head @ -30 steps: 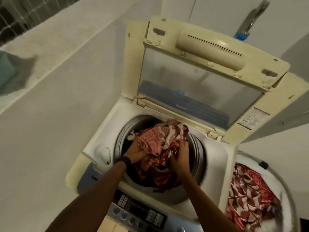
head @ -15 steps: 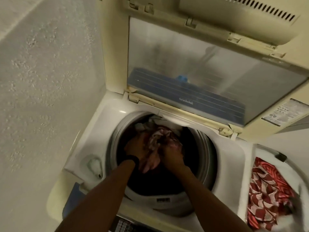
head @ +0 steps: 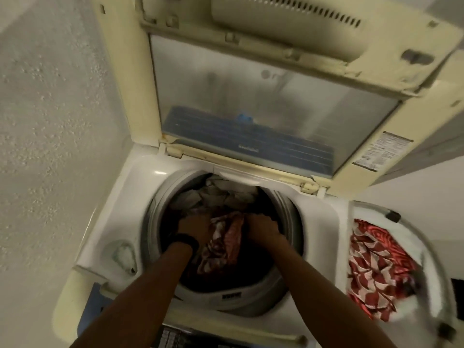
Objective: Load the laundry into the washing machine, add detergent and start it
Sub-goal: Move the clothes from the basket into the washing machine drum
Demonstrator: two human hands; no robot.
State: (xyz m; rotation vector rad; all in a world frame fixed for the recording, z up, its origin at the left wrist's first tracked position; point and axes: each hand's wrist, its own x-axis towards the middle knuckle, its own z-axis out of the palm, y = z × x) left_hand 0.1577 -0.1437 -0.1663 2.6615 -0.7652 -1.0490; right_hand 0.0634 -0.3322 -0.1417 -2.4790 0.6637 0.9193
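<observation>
The top-loading washing machine (head: 140, 187) stands with its lid (head: 251, 96) raised. Both my arms reach down into the drum (head: 154, 222). My left hand (head: 194, 227), with a black band at the wrist, and my right hand (head: 263, 228) each grip a side of a red patterned cloth (head: 226, 238) bunched between them, deep in the tub. Their fingertips are buried in the fabric. Pale clothes (head: 221, 194) lie at the back of the drum.
A white laundry basket (head: 433, 259) at the right holds more red patterned fabric (head: 376, 272). A small compartment (head: 123, 254) sits in the machine's top at the left. The control panel (head: 175, 337) is at the bottom edge. A rough wall (head: 50, 146) closes the left side.
Both hands have pushed the red cloth from the drum's mouth down into the tub and moved a little apart. The view has come closer to the machine.
</observation>
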